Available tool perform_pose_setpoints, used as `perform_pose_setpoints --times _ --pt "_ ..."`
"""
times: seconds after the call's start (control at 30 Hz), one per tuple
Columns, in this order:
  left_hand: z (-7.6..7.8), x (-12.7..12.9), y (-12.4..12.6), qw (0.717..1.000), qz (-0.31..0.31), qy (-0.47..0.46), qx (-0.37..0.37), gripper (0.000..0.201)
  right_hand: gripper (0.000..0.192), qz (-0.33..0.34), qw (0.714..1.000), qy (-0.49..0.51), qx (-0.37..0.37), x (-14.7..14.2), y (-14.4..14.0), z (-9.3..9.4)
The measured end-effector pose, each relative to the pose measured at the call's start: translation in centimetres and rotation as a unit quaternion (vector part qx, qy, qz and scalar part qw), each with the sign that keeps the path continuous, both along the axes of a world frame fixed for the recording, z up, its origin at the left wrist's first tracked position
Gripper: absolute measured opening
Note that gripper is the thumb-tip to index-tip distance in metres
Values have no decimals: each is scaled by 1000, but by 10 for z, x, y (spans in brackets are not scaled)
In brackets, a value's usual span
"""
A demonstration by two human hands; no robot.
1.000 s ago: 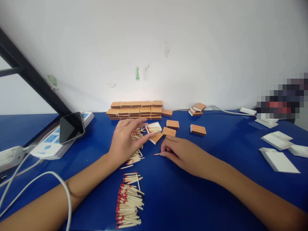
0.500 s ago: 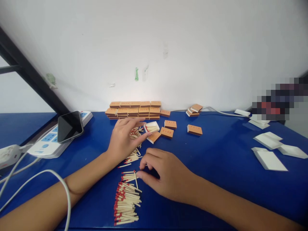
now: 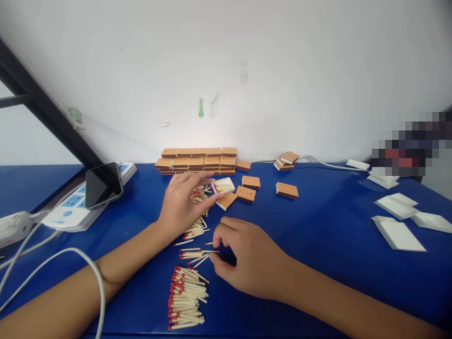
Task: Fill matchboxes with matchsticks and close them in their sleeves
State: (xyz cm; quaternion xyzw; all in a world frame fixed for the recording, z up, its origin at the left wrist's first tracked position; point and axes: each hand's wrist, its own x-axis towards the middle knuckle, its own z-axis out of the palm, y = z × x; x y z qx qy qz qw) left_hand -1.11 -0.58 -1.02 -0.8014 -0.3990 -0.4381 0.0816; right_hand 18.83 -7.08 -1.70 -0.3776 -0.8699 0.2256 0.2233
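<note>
head view | right hand (image 3: 247, 256) curled, fingertips pinching a small bunch of matches (image 3: 196, 254) lying on the blue table (image 3: 318, 245), just above the big match pile (image 3: 187, 296) | left hand (image 3: 181, 202) loosely spread over scattered matches (image 3: 197, 194), a fingertip touching the open matchbox tray (image 3: 223, 185) | stacked matchboxes (image 3: 197, 161) by the wall

Bright, even light; soft shadows, edges warped.
</note>
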Motion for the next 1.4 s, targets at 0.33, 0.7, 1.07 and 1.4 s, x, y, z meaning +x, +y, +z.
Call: perform_pose_setpoints --times 0.33,0.7,1.07,1.4 --pt "-1 -1 1 1000 -2 1 8 44 13 36 998 -50 -17 22 18 11" --pt "-2 -1 2 1000 -3 -1 2 42 10 58 998 -39 -7 20 14 5" --pt "-1 0 0 1000 2 6 -6 46 10 49 995 -80 -24 17 18 4" --pt "0 0 -1 999 -41 31 -11 52 14 -90 989 50 107 43 50 15"
